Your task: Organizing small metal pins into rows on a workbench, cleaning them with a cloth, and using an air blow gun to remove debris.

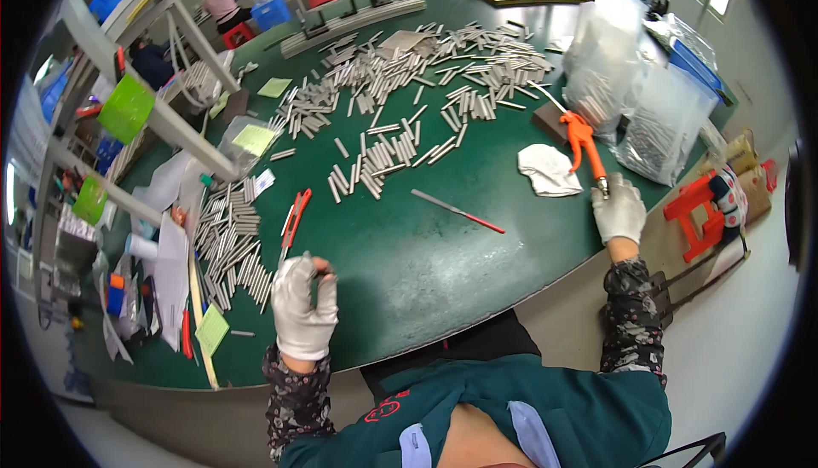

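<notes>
My left hand, in a white glove with bare fingertips, is raised over the near left part of the green table. Its thumb and fingers curl together; what they hold, if anything, I cannot make out. Gloved too, my right hand rests at the table's right edge with its fingers stretched out. It lies right beside the lower end of an orange air blow gun. A white cloth lies left of the gun. A thin file with a red handle lies mid-table, and red-handled pliers lie beyond my left hand.
Many short metal rods are scattered across the table, with another pile at the left. Clear plastic bags of rods stand at the right. A metal frame rises along the left side. An orange stool stands at right.
</notes>
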Demonstrator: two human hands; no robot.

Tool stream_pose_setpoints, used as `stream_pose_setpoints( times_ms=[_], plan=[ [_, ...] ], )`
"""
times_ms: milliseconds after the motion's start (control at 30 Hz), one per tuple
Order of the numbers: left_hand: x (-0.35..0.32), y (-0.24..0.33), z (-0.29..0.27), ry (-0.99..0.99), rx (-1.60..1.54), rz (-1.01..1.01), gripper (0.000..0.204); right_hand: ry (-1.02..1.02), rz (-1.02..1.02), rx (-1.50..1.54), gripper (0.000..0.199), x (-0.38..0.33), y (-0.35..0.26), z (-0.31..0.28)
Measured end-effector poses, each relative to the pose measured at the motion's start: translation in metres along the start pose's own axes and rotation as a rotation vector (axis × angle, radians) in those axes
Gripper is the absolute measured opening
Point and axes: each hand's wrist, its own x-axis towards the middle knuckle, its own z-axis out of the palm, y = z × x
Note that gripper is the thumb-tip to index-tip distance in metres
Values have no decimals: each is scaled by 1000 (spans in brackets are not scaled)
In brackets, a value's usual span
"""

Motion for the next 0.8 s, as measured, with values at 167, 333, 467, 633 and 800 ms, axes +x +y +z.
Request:
stream_pose_setpoints(
  times_ms=[167, 333, 467, 633, 800],
  plan=[
    [23, -22, 8, -183, 280, -114, 28, 174, -132, 18, 37, -17, -7, -9],
    [41, -52, 25, -380, 688, -412, 21, 2, -675, 387, 37, -48, -68, -41],
    [53, -73, 33, -374, 793, -514, 33, -191, -805, 323, 33, -59, -117, -37],
    [58, -100, 43, -410, 864, -577, 21, -246, -839, 148, 15, -46, -135, -17],
    [68, -86, 44, -281, 952, -496, 33, -350, -682, 86, 18, -36, -110, -17]
  ],
)
